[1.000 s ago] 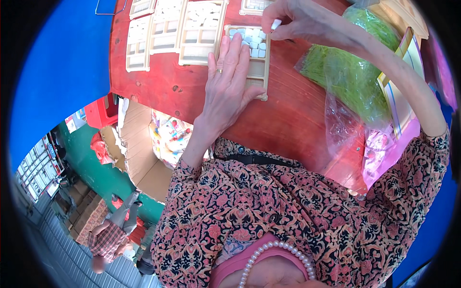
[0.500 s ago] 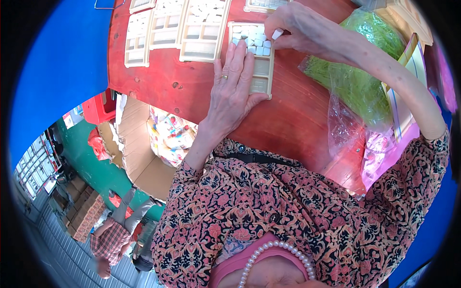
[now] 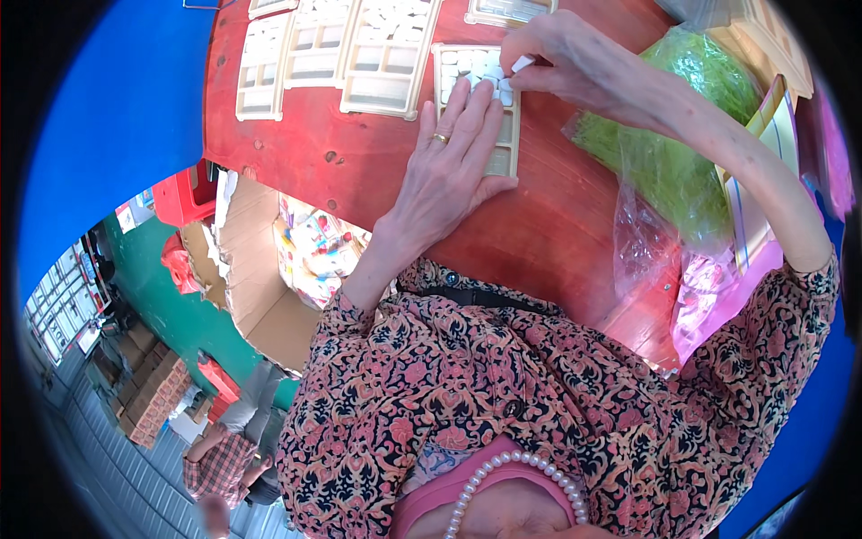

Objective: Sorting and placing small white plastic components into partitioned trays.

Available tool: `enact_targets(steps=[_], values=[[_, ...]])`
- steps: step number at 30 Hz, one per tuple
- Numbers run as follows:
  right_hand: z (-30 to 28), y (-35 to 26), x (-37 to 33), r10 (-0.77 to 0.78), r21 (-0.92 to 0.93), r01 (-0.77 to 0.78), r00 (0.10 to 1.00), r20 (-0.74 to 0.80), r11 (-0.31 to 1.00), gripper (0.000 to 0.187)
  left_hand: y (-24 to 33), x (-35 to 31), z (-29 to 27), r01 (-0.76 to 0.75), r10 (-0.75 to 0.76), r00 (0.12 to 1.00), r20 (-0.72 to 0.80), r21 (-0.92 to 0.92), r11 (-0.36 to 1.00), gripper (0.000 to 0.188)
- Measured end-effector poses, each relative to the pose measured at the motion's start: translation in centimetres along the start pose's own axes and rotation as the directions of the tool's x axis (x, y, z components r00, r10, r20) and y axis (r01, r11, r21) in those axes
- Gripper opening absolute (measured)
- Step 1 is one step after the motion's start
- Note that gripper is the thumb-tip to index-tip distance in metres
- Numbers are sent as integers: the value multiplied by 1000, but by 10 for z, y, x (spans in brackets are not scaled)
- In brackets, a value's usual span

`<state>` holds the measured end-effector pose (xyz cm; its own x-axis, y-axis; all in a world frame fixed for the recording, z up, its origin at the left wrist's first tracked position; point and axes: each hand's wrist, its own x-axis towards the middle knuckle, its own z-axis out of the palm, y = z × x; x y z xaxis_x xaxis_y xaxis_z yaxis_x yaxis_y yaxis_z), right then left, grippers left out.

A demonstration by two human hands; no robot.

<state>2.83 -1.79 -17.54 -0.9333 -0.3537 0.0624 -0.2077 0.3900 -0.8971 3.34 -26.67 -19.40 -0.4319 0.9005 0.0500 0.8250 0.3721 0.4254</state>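
Observation:
A cream compartment tray (image 3: 502,163) lies on the red table (image 3: 305,144), its far section filled with small white blocky pieces (image 3: 465,63). My left hand (image 3: 449,162), a ring on one finger, rests over the tray with fingers stretched out. Its fingertips touch the nearer white pieces and hide part of the tray. At the tray's right edge my right hand (image 3: 575,67) pinches one small white piece (image 3: 522,64) between thumb and fingers. Nearer compartments of this tray show bare bottoms.
Several similar trays (image 3: 382,85) with white pieces stand to the left, another tray (image 3: 507,13) beyond. A clear bag of green shreds (image 3: 682,153) lies right. Below the table's left edge is an open cardboard box (image 3: 260,260); a person (image 3: 220,463) is farther off.
My left hand has shifted slightly right and nearer over the tray. My right hand stays beside the tray's edge, still pinching a white piece. The distant person has moved.

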Motion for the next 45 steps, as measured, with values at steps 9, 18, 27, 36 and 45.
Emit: enact_targets(steps=[9, 18, 27, 36, 45], values=[[-3, -12, 8, 233, 197, -219, 971, -53, 956, 14, 0, -13, 4, 30, -35, 990, -137, -38, 999, 76], [-6, -12, 12, 190, 143, -185, 982, -21, 972, 14, -1, -9, 5, 18, -25, 992, -121, -53, 998, 70], [-6, -8, 20, 118, 102, -120, 993, 24, 987, 14, -3, -10, 6, 18, -25, 992, -126, -56, 998, 68], [11, -12, 35, 42, 3, -42, 998, 46, 999, 11, -4, -11, 8, 22, -37, 988, -153, -103, 994, 65], [-4, -10, 40, 0, 112, -4, 999, 37, 994, 10, -2, -9, 1, 24, -35, 990, -135, -88, 996, 70]])
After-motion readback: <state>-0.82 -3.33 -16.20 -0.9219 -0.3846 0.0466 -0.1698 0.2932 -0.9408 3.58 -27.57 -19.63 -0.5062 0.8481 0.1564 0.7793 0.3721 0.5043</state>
